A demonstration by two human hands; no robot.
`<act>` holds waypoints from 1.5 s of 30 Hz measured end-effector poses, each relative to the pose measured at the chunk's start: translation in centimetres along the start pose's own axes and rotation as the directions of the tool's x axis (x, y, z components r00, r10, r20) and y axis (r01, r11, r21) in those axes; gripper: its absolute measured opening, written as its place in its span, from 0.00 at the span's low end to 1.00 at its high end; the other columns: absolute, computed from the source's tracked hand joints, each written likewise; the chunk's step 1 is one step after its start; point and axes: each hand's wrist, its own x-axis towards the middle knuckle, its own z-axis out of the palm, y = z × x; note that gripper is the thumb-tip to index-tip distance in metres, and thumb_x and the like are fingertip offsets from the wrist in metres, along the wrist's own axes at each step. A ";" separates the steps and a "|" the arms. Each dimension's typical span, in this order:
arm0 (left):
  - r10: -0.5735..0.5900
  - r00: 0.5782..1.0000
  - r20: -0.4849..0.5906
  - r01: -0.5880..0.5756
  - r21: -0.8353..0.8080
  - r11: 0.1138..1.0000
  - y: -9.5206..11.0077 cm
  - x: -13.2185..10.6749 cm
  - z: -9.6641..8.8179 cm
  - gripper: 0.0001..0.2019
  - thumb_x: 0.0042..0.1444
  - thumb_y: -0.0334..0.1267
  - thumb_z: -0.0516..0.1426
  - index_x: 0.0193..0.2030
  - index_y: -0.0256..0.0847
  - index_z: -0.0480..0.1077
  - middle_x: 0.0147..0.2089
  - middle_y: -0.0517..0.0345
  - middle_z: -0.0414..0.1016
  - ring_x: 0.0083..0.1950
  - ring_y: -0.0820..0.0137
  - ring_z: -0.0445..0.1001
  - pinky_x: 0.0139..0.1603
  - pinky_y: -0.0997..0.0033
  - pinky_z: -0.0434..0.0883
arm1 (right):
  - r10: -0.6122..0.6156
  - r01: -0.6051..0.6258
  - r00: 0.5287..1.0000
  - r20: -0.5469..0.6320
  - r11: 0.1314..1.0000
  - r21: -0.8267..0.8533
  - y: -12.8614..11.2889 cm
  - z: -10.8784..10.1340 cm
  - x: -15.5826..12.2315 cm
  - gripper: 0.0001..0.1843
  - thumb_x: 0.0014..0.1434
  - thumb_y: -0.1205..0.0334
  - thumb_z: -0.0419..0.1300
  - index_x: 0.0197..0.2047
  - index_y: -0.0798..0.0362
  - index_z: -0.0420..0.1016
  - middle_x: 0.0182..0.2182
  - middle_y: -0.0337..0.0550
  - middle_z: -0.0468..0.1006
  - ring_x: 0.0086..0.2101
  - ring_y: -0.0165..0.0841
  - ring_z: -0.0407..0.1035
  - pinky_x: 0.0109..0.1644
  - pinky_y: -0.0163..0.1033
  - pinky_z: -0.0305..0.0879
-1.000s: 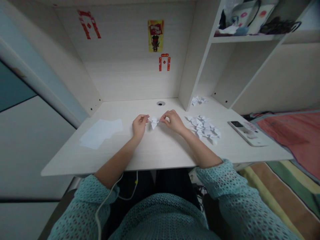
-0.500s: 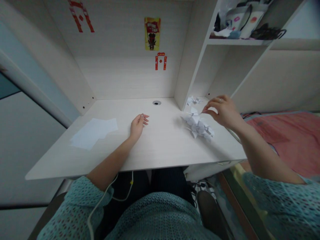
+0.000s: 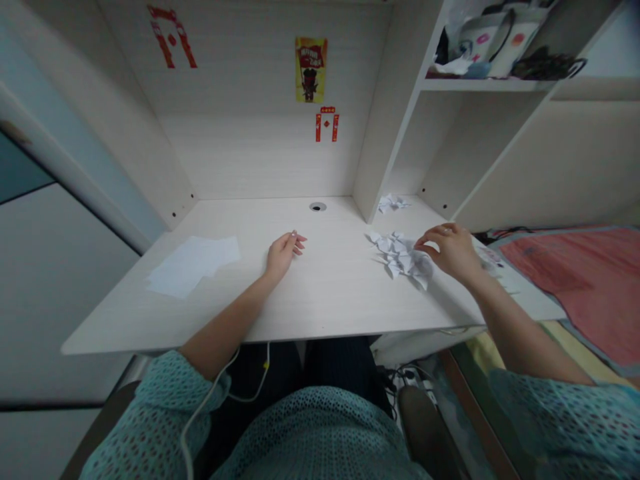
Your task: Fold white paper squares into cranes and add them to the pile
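Note:
My left hand (image 3: 283, 257) rests on the white desktop, fingers loosely bent and a little apart, holding nothing. Left of it lie flat sheets of white paper (image 3: 193, 267). Over at the right, a pile of folded white paper pieces (image 3: 397, 252) covers part of the desk. At that pile's right side, my right hand (image 3: 447, 250) has thumb and fingertips pinched together on a paper piece (image 3: 421, 265); the fingers partly hide it, and its edges are blurred. A smaller group of folded papers (image 3: 393, 203) sits behind, beside the upright panel.
An upright panel (image 3: 385, 113) divides the desk's back. A cable hole (image 3: 318, 207) is near the back wall. Cups (image 3: 483, 43) stand on the upper right shelf. A red cloth (image 3: 580, 273) lies beyond the desk's right side. A white cable (image 3: 205, 400) hangs by my left sleeve.
My right hand has come down and slightly right, to the pile's right side. The paper that stood up at the pile's top no longer sticks up. The view has shifted slightly; my left hand stays put.

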 end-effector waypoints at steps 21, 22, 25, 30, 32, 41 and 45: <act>-0.010 1.000 0.016 0.009 0.030 0.999 -0.2 0.0 0.1 0.23 0.55 0.58 0.49 0.33 0.40 0.74 0.28 0.55 0.72 0.24 0.75 0.67 0.23 0.76 0.62 | 0.007 -0.010 0.999 -0.051 0.998 -0.062 -0.1 0.6 -0.7 0.13 0.59 0.54 0.54 0.33 0.49 0.78 0.37 0.53 0.77 0.45 0.47 0.60 0.41 0.48 0.51; -0.014 1.000 0.015 0.013 0.031 0.999 -0.1 0.0 0.1 0.23 0.55 0.58 0.49 0.33 0.40 0.74 0.28 0.55 0.72 0.24 0.75 0.68 0.24 0.76 0.62 | -0.003 -0.001 0.998 -0.059 0.998 -0.057 0.1 0.6 -0.7 0.13 0.59 0.54 0.54 0.33 0.49 0.79 0.37 0.53 0.77 0.45 0.47 0.60 0.40 0.48 0.50; -0.013 1.000 0.015 0.013 0.032 0.999 -0.1 0.1 0.0 0.24 0.54 0.59 0.49 0.33 0.40 0.74 0.28 0.54 0.72 0.25 0.75 0.68 0.24 0.76 0.62 | 0.014 -0.018 0.998 -0.065 0.998 -0.055 0.3 0.4 -0.6 0.13 0.58 0.52 0.56 0.32 0.49 0.79 0.37 0.51 0.78 0.44 0.47 0.61 0.40 0.48 0.49; 0.010 1.000 0.020 -0.011 0.027 1.000 0.0 0.0 0.0 0.24 0.54 0.59 0.48 0.33 0.39 0.73 0.27 0.54 0.72 0.24 0.75 0.68 0.24 0.76 0.63 | 0.060 -0.063 0.995 -0.077 0.997 -0.041 -0.8 -2.1 0.7 0.13 0.58 0.51 0.56 0.33 0.47 0.78 0.38 0.47 0.78 0.45 0.47 0.62 0.42 0.48 0.51; 0.016 1.000 0.027 -0.017 0.025 1.000 0.0 0.0 0.1 0.24 0.55 0.58 0.48 0.32 0.39 0.73 0.27 0.54 0.72 0.24 0.75 0.68 0.24 0.76 0.63 | 0.068 -0.071 0.988 -0.136 0.997 -0.018 -2.4 -4.0 1.7 0.14 0.59 0.51 0.54 0.33 0.48 0.78 0.37 0.48 0.78 0.44 0.47 0.63 0.43 0.49 0.52; 0.029 0.999 0.024 -0.031 0.082 0.996 0.1 -0.2 0.0 0.21 0.56 0.55 0.49 0.33 0.40 0.73 0.26 0.56 0.71 0.24 0.75 0.68 0.26 0.75 0.64 | -0.015 0.121 0.961 -0.275 0.919 0.376 -18.9 -5.2 8.4 0.15 0.63 0.57 0.46 0.43 0.49 0.73 0.37 0.47 0.76 0.42 0.42 0.65 0.45 0.45 0.55; 0.050 0.997 -0.051 -0.038 0.220 0.975 -0.1 -0.1 -0.5 0.16 0.56 0.51 0.51 0.34 0.43 0.73 0.27 0.58 0.73 0.26 0.73 0.70 0.28 0.75 0.65 | -0.018 0.052 0.997 -0.073 0.866 0.497 -24.1 1.3 9.4 0.15 0.63 0.61 0.46 0.44 0.50 0.73 0.36 0.47 0.77 0.38 0.40 0.66 0.41 0.42 0.57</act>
